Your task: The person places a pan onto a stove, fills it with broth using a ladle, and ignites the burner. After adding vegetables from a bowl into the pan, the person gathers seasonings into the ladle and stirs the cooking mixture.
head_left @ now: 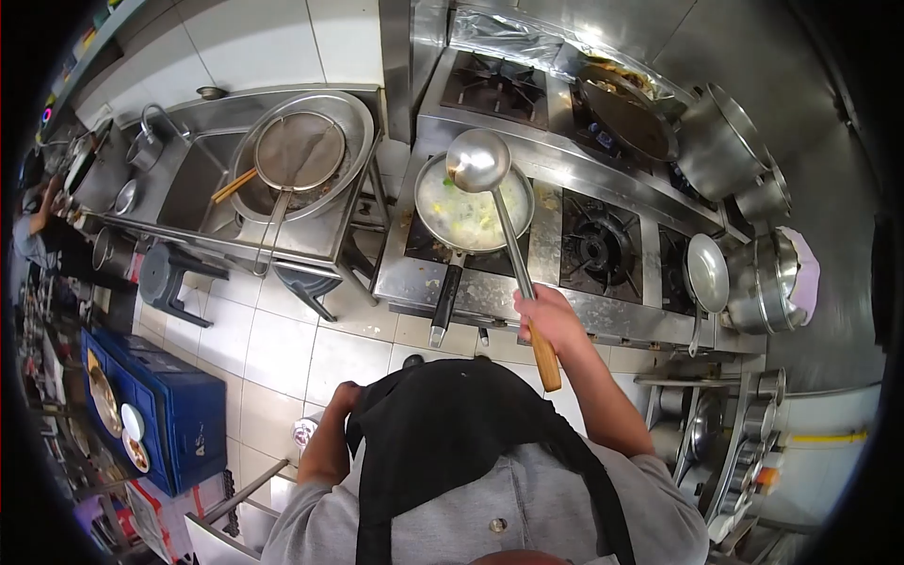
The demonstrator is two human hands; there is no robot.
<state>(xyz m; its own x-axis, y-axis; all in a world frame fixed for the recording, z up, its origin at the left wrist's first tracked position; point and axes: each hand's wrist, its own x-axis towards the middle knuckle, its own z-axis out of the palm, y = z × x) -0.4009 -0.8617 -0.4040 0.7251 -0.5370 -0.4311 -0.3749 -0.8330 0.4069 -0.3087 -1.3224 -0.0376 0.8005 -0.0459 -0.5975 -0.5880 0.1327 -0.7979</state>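
Note:
My right hand [551, 318] is closed around the handle of a long ladle [508, 235], near its wooden end. The ladle's metal bowl hangs over the far part of a frying pan [420, 209] on the stove. Pale, bubbling liquid [471, 215] with yellow and green bits is in the pan. The pan's black handle [449, 299] points toward me, with no hand on it. Down beside my black apron [424, 424] is my left hand [348, 395]; its fingers are mostly hidden.
Left of the stove, a strainer [301, 151] and chopsticks [234, 185] lie across a large metal basin [363, 118] beside a sink. Pots [720, 141] and a smaller pan [706, 273] stand to the right. A blue crate [202, 414] is at lower left. Another person [47, 235] is at far left.

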